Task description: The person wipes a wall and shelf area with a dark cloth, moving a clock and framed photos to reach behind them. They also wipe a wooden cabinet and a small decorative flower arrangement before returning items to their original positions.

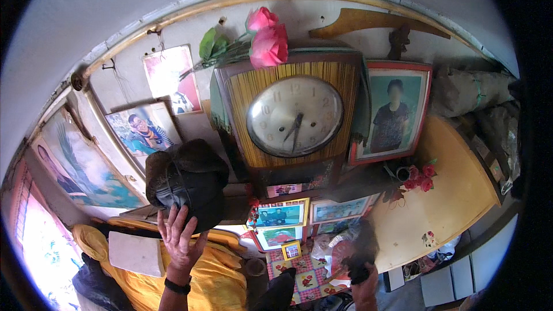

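My left hand [181, 233], with a black band on the wrist, is raised with spread fingers against a dark hat [188, 181] with furry flaps. Whether the fingers grip the hat or only press on it is not clear. Lower right, my right hand [365, 287] is closed around a dark, blurred duster [365, 242], its soft end pointing up. Between and above the hands stands a wood-cased clock [298, 116] with a round dial. Pink artificial roses [268, 41] lie across its top, and a greenish cloth [363, 95] hangs down its side.
A red-framed portrait [393, 112] leans right of the clock. Small framed photos [281, 214] stand below it, above a flowered tablecloth [306, 278]. Red artificial flowers [421, 177] are near a yellowish board [436, 207]. Yellow fabric [216, 272] covers something lower left, beside a bright window [39, 242].
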A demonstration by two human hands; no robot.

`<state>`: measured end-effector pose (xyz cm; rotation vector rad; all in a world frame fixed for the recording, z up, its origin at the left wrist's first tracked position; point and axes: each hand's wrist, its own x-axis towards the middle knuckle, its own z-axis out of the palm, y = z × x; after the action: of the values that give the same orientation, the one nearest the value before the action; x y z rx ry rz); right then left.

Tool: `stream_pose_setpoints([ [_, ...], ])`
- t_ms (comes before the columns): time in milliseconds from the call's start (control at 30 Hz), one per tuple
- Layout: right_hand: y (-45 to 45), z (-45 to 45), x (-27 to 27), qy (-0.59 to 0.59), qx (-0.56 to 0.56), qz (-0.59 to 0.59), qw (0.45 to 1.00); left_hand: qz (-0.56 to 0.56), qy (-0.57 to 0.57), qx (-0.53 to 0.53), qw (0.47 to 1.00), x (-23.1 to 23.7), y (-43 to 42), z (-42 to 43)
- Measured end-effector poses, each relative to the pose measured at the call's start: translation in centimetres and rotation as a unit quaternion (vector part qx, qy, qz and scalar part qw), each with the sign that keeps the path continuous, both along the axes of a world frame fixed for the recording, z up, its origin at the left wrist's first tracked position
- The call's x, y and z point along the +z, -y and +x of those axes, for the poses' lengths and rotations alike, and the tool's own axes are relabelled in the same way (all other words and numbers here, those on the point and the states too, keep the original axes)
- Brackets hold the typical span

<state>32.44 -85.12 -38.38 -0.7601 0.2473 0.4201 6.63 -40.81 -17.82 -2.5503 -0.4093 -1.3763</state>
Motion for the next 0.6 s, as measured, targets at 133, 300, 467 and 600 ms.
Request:
stream_pose_setpoints([
  [133, -1.9, 2.7, 7.0, 0.167, 0.014, -0.046, 0.985, -0.028, 0.005, -0.056, 0.998, 3.0, 2.9, -1.7],
  [300, -6.0, 4.7, 18.0, 0.317, 0.002, -0.055, 0.947, -0.075, 0.001, -0.110, 0.991, 11.5, 2.3, 0.1],
  [467, -10.6, 5.7, 26.5, 0.431, -0.037, -0.112, 0.894, -0.047, -0.009, -0.160, 0.986, 18.3, 0.5, 6.2],
  [600, -12.8, 7.2, 33.0, 0.532, -0.085, -0.171, 0.825, -0.005, 0.003, -0.170, 0.985, 20.9, -0.3, 9.9],
])
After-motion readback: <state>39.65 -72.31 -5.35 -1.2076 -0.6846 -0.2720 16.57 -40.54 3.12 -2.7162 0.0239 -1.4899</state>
